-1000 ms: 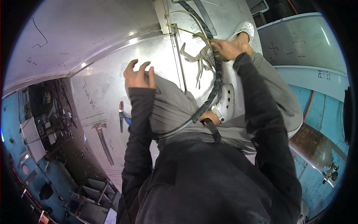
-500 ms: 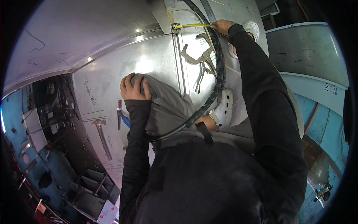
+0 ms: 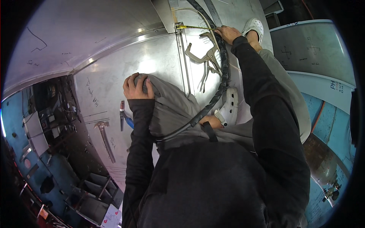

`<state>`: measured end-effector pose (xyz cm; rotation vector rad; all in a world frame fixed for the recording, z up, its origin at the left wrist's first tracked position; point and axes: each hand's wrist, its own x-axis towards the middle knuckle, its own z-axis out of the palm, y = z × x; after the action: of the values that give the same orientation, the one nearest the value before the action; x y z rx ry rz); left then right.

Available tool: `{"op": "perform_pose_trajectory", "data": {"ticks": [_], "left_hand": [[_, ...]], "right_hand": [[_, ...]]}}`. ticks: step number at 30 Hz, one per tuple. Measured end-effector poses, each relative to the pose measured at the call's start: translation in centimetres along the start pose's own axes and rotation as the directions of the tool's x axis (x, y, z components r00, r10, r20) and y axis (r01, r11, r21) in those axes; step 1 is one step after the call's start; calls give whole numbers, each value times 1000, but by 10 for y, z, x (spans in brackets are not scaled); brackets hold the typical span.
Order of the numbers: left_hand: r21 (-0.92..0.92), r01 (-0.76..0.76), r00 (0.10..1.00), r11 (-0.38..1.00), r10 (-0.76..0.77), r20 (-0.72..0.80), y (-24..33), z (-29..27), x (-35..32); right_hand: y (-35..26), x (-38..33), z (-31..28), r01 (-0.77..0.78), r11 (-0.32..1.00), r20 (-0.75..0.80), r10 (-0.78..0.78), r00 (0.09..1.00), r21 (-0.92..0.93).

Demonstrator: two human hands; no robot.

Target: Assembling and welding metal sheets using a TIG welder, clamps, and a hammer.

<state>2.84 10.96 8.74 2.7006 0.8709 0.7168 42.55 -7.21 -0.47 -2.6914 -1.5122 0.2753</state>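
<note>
The right hand (image 3: pixel 227 33) is stretched out to the far end of the brushed steel sheet (image 3: pixel 110 91), fingers curled down onto the thin yellow tape measure blade (image 3: pixel 192 27). The blade runs as a flat, narrow strip from that hand leftward to a raised metal edge, lying straight along the sheet's far edge. The fingers are bent over it and pressing; whether they pinch it or only pin it down, I cannot tell.

The left hand (image 3: pixel 135 86) is closed around a bunch of soft grey cloth over the knee (image 3: pixel 167 106), fingers wrapped tight, knuckles up.

A thick black hose (image 3: pixel 220 79), ribbed and rubbery, curves from beside the right hand down across the sheet toward the person's lap. Just left of it lie locking clamp pliers (image 3: pixel 203 57), dull bare metal with long curved jaws spread on the steel. A white clog (image 3: pixel 254 26) sits right beside the right hand, and a second white clog (image 3: pixel 230 106) is nearer the body, touching the hose.

Nearer the sheet's left edge rests a hammer (image 3: pixel 104 138) with a long dark handle, and beside it a small tool with a blue grip (image 3: pixel 125 119). The steel is matte and scuffed, with pen marks and a bright glare patch.
</note>
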Motion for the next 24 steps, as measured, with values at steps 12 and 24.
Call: {"op": "perform_pose_trajectory", "data": {"ticks": [12,24], "left_hand": [[-29,34,999,999,-33,28,-6,5,2],[-742,270,820,-613,550,-156,164,-198,11]], "right_hand": [[-3,1,-8,-13,996,12,11,1000,86],[-72,-72,29,-300,806,-32,366,930,511]]}}
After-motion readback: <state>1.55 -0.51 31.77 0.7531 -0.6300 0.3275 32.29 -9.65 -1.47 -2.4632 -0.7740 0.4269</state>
